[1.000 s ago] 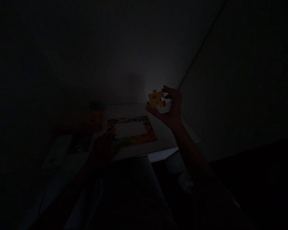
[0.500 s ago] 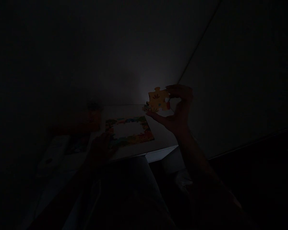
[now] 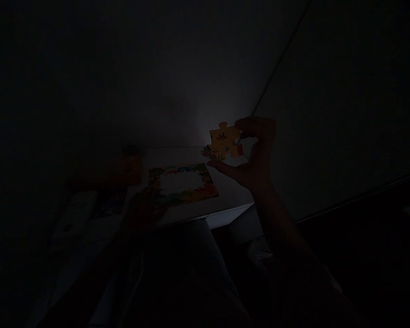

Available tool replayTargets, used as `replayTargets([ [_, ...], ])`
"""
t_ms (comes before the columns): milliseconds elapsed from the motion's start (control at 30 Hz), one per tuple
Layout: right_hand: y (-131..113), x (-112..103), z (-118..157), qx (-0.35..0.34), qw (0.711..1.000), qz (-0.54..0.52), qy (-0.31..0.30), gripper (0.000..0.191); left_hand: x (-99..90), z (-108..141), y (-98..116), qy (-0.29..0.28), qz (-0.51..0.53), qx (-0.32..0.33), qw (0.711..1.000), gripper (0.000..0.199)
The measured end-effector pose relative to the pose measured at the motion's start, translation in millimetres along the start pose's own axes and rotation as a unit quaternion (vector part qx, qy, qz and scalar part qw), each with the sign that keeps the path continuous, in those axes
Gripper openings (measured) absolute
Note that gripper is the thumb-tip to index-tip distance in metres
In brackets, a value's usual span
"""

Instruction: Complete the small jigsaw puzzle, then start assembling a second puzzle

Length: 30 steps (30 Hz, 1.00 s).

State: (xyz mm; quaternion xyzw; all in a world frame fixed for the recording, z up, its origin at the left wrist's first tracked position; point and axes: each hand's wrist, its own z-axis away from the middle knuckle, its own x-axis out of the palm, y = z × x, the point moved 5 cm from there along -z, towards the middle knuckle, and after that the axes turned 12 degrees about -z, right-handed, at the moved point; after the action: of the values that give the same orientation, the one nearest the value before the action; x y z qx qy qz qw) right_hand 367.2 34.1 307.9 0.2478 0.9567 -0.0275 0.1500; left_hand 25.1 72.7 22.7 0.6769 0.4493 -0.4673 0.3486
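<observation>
The scene is very dark. My right hand is raised above the table, thumb and fingers pinching a yellow jigsaw puzzle piece with a dark leaf pattern. Below and left of it, a colourful jigsaw border lies on the white table, its pieces joined into a rectangle around a bare white middle. At the border's near left corner rests my left hand, dim, its fingers apparently stretched out over the edge, holding nothing that I can see. More patterned pieces show just behind the held piece, partly hidden.
Left of the table's middle stands an orange object, too dark to name. A pale box-like object and a dark picture-printed item lie nearer. A wall rises behind the white table. My legs are under the near edge.
The view has shifted slightly. My right hand still holds the puzzle piece in nearly the same pose, and my left hand stays at the border's corner.
</observation>
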Motion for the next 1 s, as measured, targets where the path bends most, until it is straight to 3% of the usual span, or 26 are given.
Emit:
replayTargets([
  [67, 11.5, 3.4, 4.7, 0.014, 1.0, -0.017, -0.009, 0.088, 1.6, -0.7, -0.8, -0.009, 0.003, 0.006, 1.0, 0.085],
  [167, 47.1, 11.9, 29.1, 0.101, 0.994, -0.033, -0.017, 0.087, 3.5, -2.4, -1.7, -0.015, 0.0, 0.0, 1.0, 0.083],
  [333, 102.0, 40.4, 117.3, 0.245, 0.966, -0.047, -0.063, 0.082, 4.0, -2.6, -0.3, -0.029, -0.028, 0.0, 0.999, 0.084],
  [500, 115.6, 69.7, 218.1, 0.378, 0.916, -0.029, -0.134, 0.077, 1.4, -0.5, 2.5, -0.036, -0.042, 0.011, 0.998, 0.082],
  [600, 110.5, 78.8, 255.5, 0.427, 0.884, -0.008, -0.191, 0.072, 1.4, 0.1, 3.5, -0.028, -0.041, 0.008, 0.999, 0.081],
  [767, 103.7, 85.2, 278.3, 0.45, 0.853, 0.031, -0.262, 0.071, 2.1, 1.0, 3.0, -0.024, -0.03, 0.007, 0.999, 0.082],
  [1000, 98.4, 90.7, 282.9, 0.434, 0.85, 0.066, -0.289, 0.075, 0.0, 1.1, 1.0, -0.028, -0.027, -0.01, 0.999, 0.085],
])
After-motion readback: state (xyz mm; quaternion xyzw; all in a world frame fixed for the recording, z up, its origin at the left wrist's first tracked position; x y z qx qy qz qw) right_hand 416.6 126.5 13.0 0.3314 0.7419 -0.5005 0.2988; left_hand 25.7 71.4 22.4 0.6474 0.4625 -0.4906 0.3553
